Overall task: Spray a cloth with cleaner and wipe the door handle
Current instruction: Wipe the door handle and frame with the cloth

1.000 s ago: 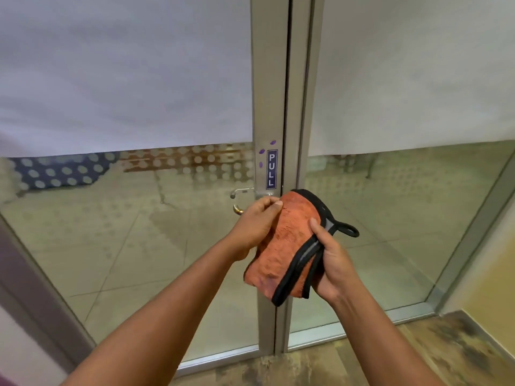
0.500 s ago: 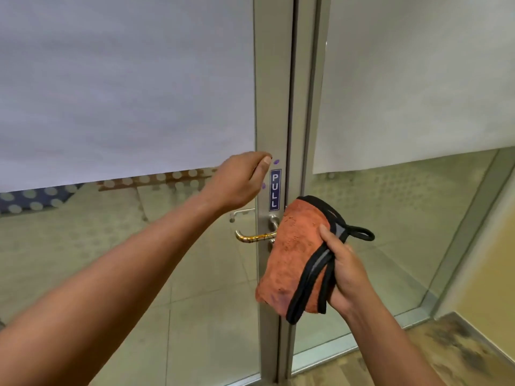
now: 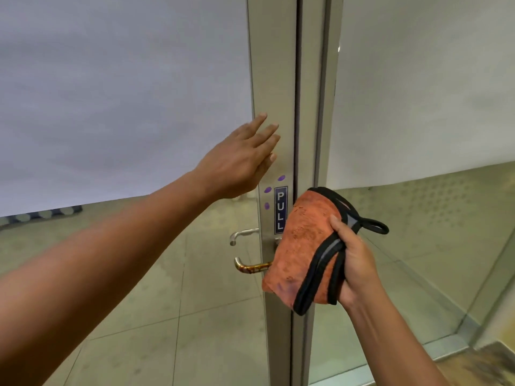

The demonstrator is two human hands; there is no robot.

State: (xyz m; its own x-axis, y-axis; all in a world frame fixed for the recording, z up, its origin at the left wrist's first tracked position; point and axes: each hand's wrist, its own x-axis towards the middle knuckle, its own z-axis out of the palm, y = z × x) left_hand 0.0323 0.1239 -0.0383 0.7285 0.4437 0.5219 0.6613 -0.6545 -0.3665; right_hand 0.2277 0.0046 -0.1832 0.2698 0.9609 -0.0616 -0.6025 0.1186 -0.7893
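Note:
My right hand [image 3: 352,263] grips a folded orange cloth [image 3: 301,252] with black edging and a black loop. The cloth hangs in front of the metal door frame [image 3: 274,79] and covers the inner end of the brass-coloured door handle [image 3: 250,267], whose curved tip sticks out to the left. A second, silver handle [image 3: 242,235] shows behind the glass. My left hand [image 3: 245,160] is raised above the handle, fingers spread, flat against the frame and the frosted glass. No spray bottle is in view.
A blue PULL sticker [image 3: 280,210] with purple marks beside it sits on the frame. Frosted film covers the upper glass of both door leaves [image 3: 125,93]. Through the clear lower glass [image 3: 418,232] I see a tiled floor. A yellow wall [image 3: 501,324] stands at the far right.
My left hand let go of the cloth, rose from handle height and opened flat against the frame. The cloth in my right hand stayed in front of the handle. The view moved closer.

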